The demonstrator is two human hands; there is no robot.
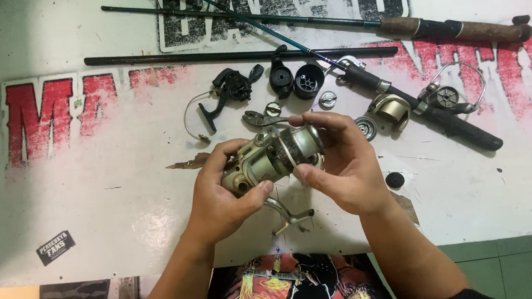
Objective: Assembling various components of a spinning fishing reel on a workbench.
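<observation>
While both hands grip the reel above the surface's near edge, left hand fingers clasp its body and right hand fingers pinch its spool, rods lying along the far edge.

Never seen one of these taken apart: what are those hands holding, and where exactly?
A silver fishing reel: left hand grips its body, right hand pinches the spool end.
</observation>
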